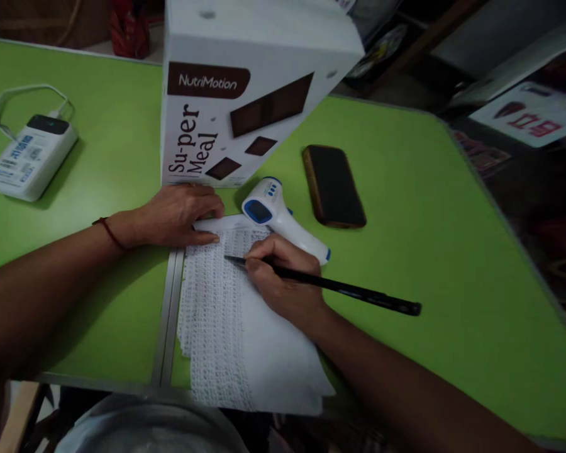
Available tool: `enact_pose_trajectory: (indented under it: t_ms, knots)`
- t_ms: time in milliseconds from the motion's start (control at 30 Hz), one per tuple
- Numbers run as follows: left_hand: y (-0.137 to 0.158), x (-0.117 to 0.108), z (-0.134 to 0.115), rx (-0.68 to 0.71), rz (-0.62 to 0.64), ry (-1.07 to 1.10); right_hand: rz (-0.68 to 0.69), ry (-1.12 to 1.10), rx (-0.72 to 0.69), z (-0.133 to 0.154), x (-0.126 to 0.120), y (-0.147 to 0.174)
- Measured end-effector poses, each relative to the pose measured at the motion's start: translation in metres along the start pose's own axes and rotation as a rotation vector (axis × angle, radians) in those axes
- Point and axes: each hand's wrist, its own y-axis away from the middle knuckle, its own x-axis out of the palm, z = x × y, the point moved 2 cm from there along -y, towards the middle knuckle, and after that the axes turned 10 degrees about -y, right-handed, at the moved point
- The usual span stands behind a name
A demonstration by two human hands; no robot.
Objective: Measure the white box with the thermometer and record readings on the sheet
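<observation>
Sheets of paper [283, 352] lie on the green table, their left part covered with dense rows of small handwriting and the right part blank. My right hand [287, 277] grips a black pen [349, 288], its tip over the written rows. At the upper left corner of the sheets rests my left hand [182, 214], fingers apart, thumb on the paper and nothing held. A white and blue infrared thermometer [287, 220] lies at the top right of the sheets, just beyond my right hand.
A large white NutriMotion box [202, 50] stands behind the paper. To the right lies a dark phone [334, 185] in a brown case. A white power bank [33, 154] with a cable sits far left. A metal seam [166, 321] crosses the green table [453, 251].
</observation>
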Motion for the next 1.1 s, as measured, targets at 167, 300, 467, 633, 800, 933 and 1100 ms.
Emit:
enact_pose_trajectory:
  t_ms: [167, 300, 467, 633, 800, 933, 1100]
  knots:
    - [0.0, 0.001, 0.0, 0.008, -0.015, -0.008, -0.014, -0.016, -0.006, 0.0, -0.001, -0.001]
    - [0.001, 0.0, 0.0, 0.01, -0.014, -0.012, -0.013, -0.029, -0.027, 0.0, -0.003, -0.002]
    - [0.0, -0.001, -0.001, 0.001, -0.011, -0.031, 0.0, -0.016, -0.046, -0.001, -0.003, -0.001]
    - [0.0, 0.001, 0.001, 0.004, -0.011, -0.051, 0.02, 0.045, -0.107, -0.004, -0.005, 0.002]
    - [0.004, -0.001, -0.001, 0.107, -0.16, -0.176, 0.289, 0.256, -0.584, 0.004, -0.004, 0.004]
    - [0.01, -0.015, -0.002, 0.101, -0.643, -0.316, 0.515, 0.525, -0.848, 0.015, -0.002, 0.007]
    - [0.017, -0.026, 0.017, -0.126, -1.094, -0.229, 0.386, 0.695, -0.89, 0.021, -0.008, 0.004]
